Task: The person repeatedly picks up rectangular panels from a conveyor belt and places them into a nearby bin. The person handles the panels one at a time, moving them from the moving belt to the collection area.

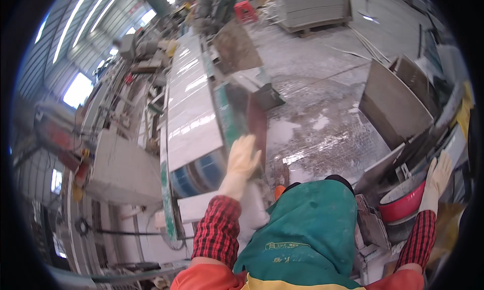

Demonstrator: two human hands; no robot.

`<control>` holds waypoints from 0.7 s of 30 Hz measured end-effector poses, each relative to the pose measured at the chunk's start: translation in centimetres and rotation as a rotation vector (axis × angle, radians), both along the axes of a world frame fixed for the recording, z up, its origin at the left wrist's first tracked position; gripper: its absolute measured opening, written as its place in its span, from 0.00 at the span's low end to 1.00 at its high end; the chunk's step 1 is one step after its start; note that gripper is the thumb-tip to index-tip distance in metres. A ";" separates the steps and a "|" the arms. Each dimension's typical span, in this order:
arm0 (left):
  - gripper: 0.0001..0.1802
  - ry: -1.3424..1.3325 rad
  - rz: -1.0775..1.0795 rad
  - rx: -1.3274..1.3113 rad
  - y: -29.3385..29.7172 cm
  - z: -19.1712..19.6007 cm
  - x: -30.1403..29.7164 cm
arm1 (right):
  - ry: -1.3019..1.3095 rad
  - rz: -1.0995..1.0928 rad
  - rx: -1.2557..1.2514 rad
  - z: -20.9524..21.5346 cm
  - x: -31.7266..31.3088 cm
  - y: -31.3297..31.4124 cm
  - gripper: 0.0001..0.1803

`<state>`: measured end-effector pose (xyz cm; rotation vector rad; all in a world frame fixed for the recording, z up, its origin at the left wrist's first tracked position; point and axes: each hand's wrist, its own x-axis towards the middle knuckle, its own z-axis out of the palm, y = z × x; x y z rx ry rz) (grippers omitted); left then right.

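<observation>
My left hand [243,158], in a cream rubber glove, reaches forward beside the near end of a conveyor [199,174]. Its fingers are stretched, slightly blurred, and I see nothing in them. Pale glossy slabs [191,108] lie in a row on the conveyor, and its blue belt shows at the near end. My right hand [437,180], gloved alike, is out to the right with fingers extended against a light grey panel [455,144]. I cannot tell how firmly it touches. Just left of that hand stands a red-rimmed bucket [403,202]. A green apron [312,224] covers my front.
Large brown-grey boards [393,103] lean at the right. A pallet stack of grey slabs [312,8] and a red stool [245,12] stand far off. Wet, whitish patches mark the floor [317,113]. Machinery and a pale box-shaped housing [123,169] are left of the conveyor.
</observation>
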<state>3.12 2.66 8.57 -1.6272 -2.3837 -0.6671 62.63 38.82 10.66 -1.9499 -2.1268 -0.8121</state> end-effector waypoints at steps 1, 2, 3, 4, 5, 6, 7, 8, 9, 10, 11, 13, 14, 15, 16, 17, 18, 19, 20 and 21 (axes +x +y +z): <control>0.26 0.004 0.035 -0.052 0.1 -0.3 0.5 | 0.000 -0.042 0.017 -0.5 0.8 1.0 0.30; 0.26 0.017 0.072 -0.107 0.1 -0.4 0.9 | 0.005 -0.084 0.029 -1.4 1.8 2.0 0.30; 0.26 0.049 0.068 -0.101 0.3 -1.0 1.2 | 0.067 -0.087 0.035 -2.1 2.5 2.7 0.30; 0.26 0.083 0.062 -0.095 0.5 -1.3 1.1 | 0.131 -0.095 0.043 -2.6 3.2 3.1 0.31; 0.26 0.005 0.097 -0.159 0.6 -1.1 1.1 | 0.170 -0.106 0.020 -2.5 3.2 2.9 0.32; 0.26 0.046 0.084 -0.125 0.4 -1.4 1.1 | 0.209 -0.111 -0.004 -2.5 3.0 2.7 0.33; 0.26 0.033 0.086 -0.130 0.6 -1.4 1.2 | 0.231 -0.143 -0.010 -3.8 3.7 3.3 0.33; 0.25 0.016 0.097 -0.130 0.5 -1.5 1.2 | 0.250 -0.166 -0.009 -5.2 4.5 4.3 0.33; 0.24 0.033 0.083 -0.131 0.9 -1.8 1.0 | 0.263 -0.192 -0.003 -6.1 5.4 4.7 0.33; 0.24 0.047 0.088 -0.133 0.7 -2.2 1.1 | 0.273 -0.198 -0.025 -6.1 5.3 4.9 0.34; 0.23 0.061 0.096 -0.135 0.4 -2.4 0.9 | 0.285 -0.200 -0.047 -6.1 5.1 4.9 0.34; 0.22 0.056 0.086 -0.109 0.5 -2.3 1.2 | 0.296 -0.149 0.016 -5.1 4.8 5.3 0.32; 0.22 0.053 0.085 -0.096 0.5 -2.3 1.2 | 0.349 -0.185 -0.062 -4.7 4.9 4.8 0.31; 0.21 0.032 0.083 -0.079 0.7 -2.1 1.4 | 0.405 -0.206 -0.130 -2.6 4.0 4.2 0.30; 0.21 0.010 0.077 -0.066 0.9 -1.8 1.4 | 0.457 -0.231 -0.202 -1.4 3.4 3.6 0.29; 0.21 -0.013 0.070 -0.052 1.0 -1.7 1.4 | 0.420 -0.168 -0.039 -3.4 5.4 4.9 0.27; 0.21 0.004 0.069 -0.058 0.9 -1.7 1.3 | 0.403 -0.171 -0.031 -3.8 5.5 5.4 0.26; 0.21 0.021 0.066 -0.063 0.9 -1.8 1.2 | 0.386 -0.176 -0.024 -4.1 5.9 5.9 0.26; 0.21 0.037 0.059 -0.069 0.9 -1.9 1.2 | 0.368 -0.183 -0.016 -4.5 6.3 6.4 0.26; 0.21 0.021 0.083 -0.077 0.9 -1.9 1.1 | 0.335 -0.165 0.045 -4.3 5.8 6.3 0.25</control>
